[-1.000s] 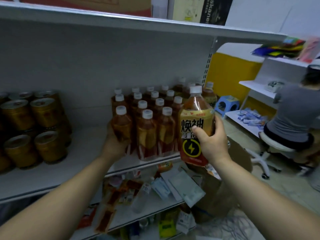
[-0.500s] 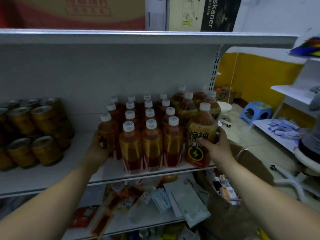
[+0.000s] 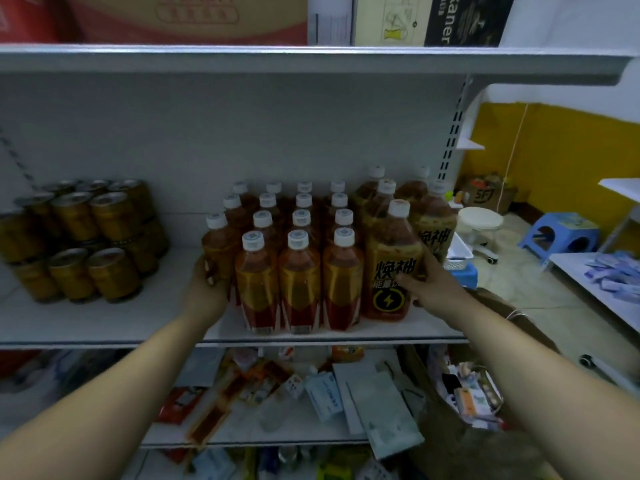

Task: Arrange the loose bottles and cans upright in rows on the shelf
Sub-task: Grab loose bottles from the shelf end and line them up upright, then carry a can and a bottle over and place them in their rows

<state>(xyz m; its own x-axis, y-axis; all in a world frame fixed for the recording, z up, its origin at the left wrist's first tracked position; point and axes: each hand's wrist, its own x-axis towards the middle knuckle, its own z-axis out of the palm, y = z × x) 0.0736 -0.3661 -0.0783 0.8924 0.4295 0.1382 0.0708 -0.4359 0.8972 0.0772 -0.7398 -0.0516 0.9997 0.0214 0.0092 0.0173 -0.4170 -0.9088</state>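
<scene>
At the front right of the middle shelf [image 3: 104, 327], the right grip [image 3: 434, 284] wraps round the right flank of the large bottle [image 3: 391, 258], with the forefinger laid across its lightning label. This bottle stands upright, touching the block of small bottles [image 3: 298, 271] on its left and just ahead of the other large bottles [image 3: 434, 220]. The left grip [image 3: 207, 289] curls round the end bottle [image 3: 220, 245], upright against the left flank of the block and set back from the front row; its base is hidden by the hand. The step in hand appears to be seating both bottles into their rows. The next move likely calls for confirming each base sits flat, drawing the end bottle level with a row, then releasing without nudging neighbours, since the block is tightly packed. The stacked cans [image 3: 79, 237] stand well apart to the left. Loose packets [image 3: 346, 393] lie on the shelf below.
</scene>
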